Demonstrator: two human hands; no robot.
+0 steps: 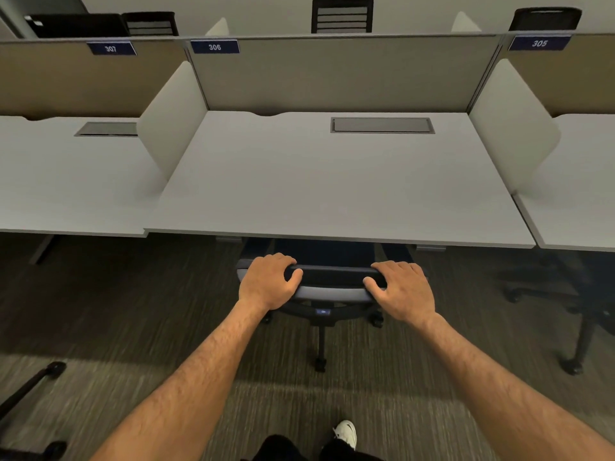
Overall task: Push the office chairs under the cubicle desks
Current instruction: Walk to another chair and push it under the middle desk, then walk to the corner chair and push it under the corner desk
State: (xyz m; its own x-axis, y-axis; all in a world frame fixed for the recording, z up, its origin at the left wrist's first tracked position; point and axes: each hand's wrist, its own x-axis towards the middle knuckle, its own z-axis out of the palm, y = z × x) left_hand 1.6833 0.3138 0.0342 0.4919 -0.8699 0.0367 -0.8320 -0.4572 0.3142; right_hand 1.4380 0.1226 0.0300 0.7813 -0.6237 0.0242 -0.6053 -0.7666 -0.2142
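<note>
Left hand [268,281]: fingers curled over the chair backrest [332,276] top edge.
Right hand [404,291]: gripping likewise.
Office chair: seat beyond the fingers, under the 306 tabletop [332,184].

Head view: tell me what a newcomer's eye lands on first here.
First, the two bare hands at center: the left hand and right hand grip the top of the chair backrest, its seat already partly under the desk. Next, the blue 306 label on the partition behind that desk.
</note>
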